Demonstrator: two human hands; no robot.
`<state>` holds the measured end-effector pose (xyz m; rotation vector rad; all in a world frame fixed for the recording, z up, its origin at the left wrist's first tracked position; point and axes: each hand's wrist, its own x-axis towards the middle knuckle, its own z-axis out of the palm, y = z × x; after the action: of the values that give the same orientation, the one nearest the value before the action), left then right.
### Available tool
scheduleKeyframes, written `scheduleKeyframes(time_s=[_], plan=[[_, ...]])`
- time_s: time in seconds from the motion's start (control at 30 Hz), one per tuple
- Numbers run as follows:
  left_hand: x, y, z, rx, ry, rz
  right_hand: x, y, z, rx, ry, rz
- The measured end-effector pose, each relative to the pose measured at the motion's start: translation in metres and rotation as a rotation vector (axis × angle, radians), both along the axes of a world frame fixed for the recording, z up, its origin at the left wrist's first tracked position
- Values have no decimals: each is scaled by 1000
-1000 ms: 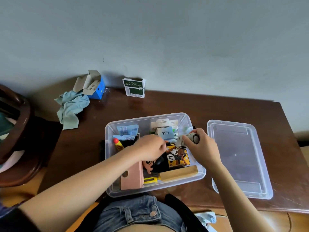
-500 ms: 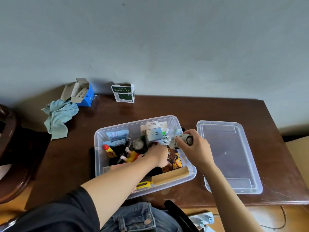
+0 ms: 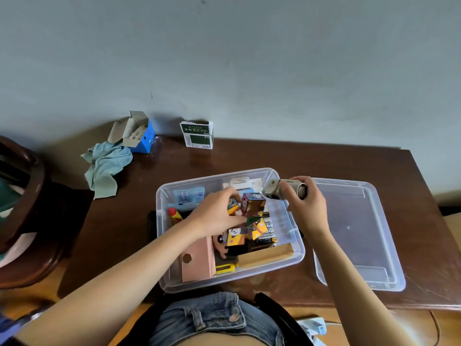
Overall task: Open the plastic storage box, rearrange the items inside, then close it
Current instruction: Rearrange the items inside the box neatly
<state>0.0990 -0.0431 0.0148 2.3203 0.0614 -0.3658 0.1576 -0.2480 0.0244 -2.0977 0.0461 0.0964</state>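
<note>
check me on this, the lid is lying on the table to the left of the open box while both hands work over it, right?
Not quite. In the head view the lid lies on the table to the right of the open box; both hands, left and right, do work over it.

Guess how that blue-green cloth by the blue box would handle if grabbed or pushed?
Probably floppy: the cloth lies crumpled in soft folds, one end trailing over the table edge. Likely light, so it would bunch rather than slide whole. Unlikely to roll or break.
</note>
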Motion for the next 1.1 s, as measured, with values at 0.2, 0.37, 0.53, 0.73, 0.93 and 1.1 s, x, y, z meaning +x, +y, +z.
scheduleKeyframes(time_s=[0.2, 0.37, 0.53, 0.73, 0.93, 1.1], plan=[[-28, 66, 23, -68, -102, 292, -3, 6, -8, -166, 52, 135], [-40, 96, 24, 58, -66, 421, -11, 7, -18, -319, 66, 255], [-44, 79, 19, 494, -179, 295, -14, 8, -22, -413, 52, 313], [-21, 15, 18, 245, -227, -109, -15, 7, -23, -420, 58, 318], [12, -31, -27, 551, 204, -538, -15, 4, -26, -438, 50, 295], [19, -46, -50, 566, 250, -589, -13, 5, -34, -503, 21, 309]])
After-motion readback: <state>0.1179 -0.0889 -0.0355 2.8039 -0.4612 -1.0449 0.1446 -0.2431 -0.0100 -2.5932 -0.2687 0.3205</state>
